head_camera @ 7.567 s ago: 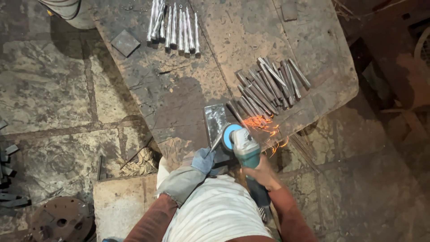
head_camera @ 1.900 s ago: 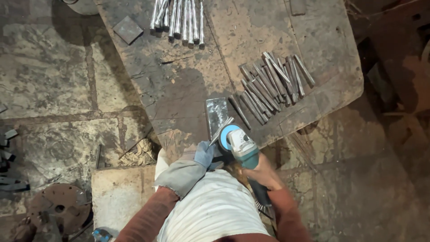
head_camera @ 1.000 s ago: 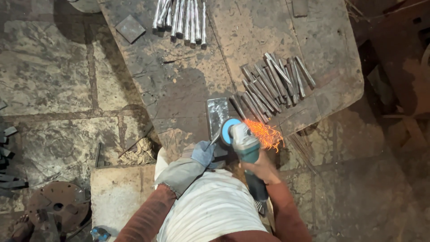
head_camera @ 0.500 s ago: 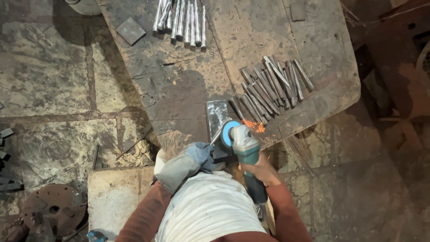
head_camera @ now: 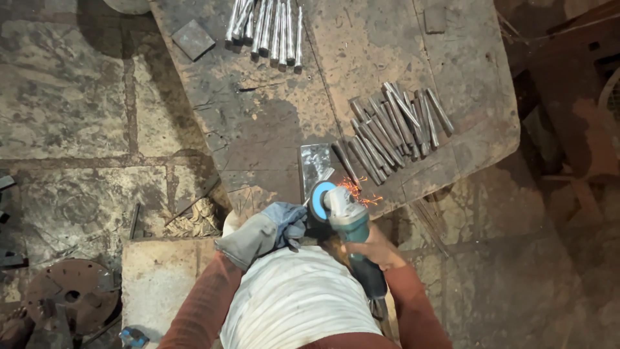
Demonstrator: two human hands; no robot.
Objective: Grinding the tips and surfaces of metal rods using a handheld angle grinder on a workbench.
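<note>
Angle grinder [head_camera: 345, 216] running at the lower middle of the frame, teal body with a blue disc guard, and we have orange sparks [head_camera: 355, 192] flying off just above the disc at the near edge of the surface [head_camera: 271, 129]. We judge the step in hand to be grinding the end of a short metal piece; the piece itself we cannot make out under the guard and the glove. Our right hand [head_camera: 374, 249] is bare and wrapped around the grinder's body behind the head. Our left hand [head_camera: 271, 229], in a grey and blue work glove, sits closed just left of the disc, touching or very near the workpiece, though we cannot tell exactly what it pinches.

Just above the sparks lies a flat shiny metal plate [head_camera: 314, 165]. To its right, a loose heap of short grey rods [head_camera: 394, 129] fans out across the surface, and a neater row of longer rods [head_camera: 268, 29] lies at the top of the frame, with a small square block [head_camera: 194, 39] to their left.

What the next move calls for, as we read it: a steady, light angle on the disc, the gloved fingers kept clear of the wheel, and the sparks thrown away from the body.
</note>
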